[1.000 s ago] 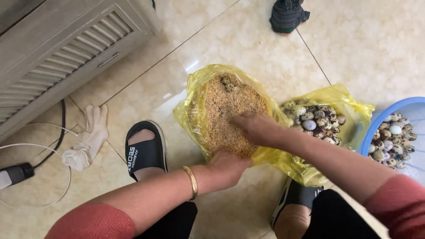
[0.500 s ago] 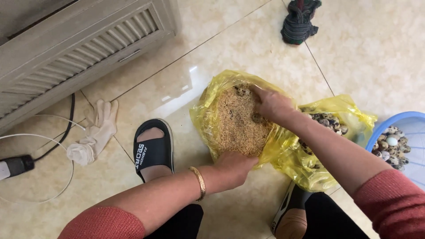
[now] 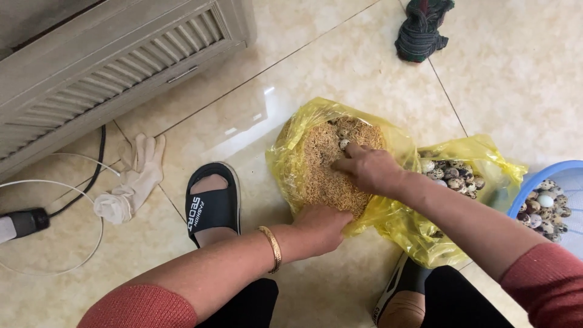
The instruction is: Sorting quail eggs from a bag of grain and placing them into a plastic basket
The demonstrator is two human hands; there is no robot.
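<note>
Yellow plastic bag [image 3: 291, 152] of pale husk [image 3: 325, 176] is being kept open on the tiled floor [image 3: 340, 67], right in the middle of the view. Its near rim is being gripped by the left hand [image 3: 322, 228], fingers curled shut over the plastic at the lower edge. The right hand [image 3: 367, 167] is being pushed into the husk from the right side, fingers bunched and pointing left toward a few speckled eggs [image 3: 343, 136] lying at the top of the heap; whether an egg is actually being held between them cannot be told. A gold bangle [image 3: 271, 248] is being worn on the left wrist.

Just beside the bag on the right, a second yellow bag [image 3: 480, 152] of speckled eggs is being crowded against it, and a blue basket [image 3: 562, 173] of more eggs is being cut off by the right edge. A black slipper [image 3: 212, 203] is being planted just left of the bag. Further left, a white glove [image 3: 136, 179] and cables [image 3: 67, 182] are lying near a slatted grey unit [image 3: 109, 67]. Open tile is being left above the bag, with a dark cloth [image 3: 422, 27] well apart at the top edge.
</note>
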